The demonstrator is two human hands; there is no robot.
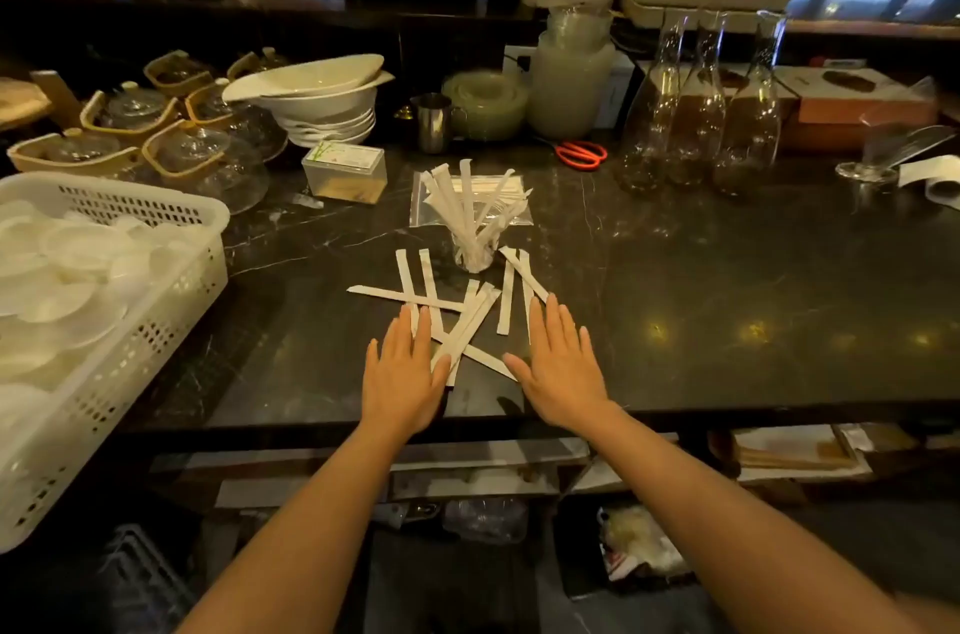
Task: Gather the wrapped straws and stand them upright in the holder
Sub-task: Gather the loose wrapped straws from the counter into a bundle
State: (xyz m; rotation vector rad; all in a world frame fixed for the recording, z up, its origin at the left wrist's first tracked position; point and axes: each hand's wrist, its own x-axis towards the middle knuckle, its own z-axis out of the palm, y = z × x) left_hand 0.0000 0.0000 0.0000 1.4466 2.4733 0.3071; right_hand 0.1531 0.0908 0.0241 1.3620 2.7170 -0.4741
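Several white paper-wrapped straws [470, 316] lie scattered flat on the dark marble counter [701, 301]. Behind them stands a small clear glass holder [474, 255] with several wrapped straws [464, 199] fanned upright in it. My left hand [402, 371] rests flat, fingers spread, on the left side of the loose pile, its fingertips over two straws. My right hand [563, 368] lies flat on the right side, fingertips touching the rightmost straws. Neither hand holds anything.
A clear zip bag [421, 199] lies behind the holder. A white basket [171, 290] of lids sits at left, with glass teapots [187, 150], stacked bowls [322, 108] and a toothpick box [345, 171] behind. Glass carafes [701, 114] and orange scissors [582, 153] stand at right.
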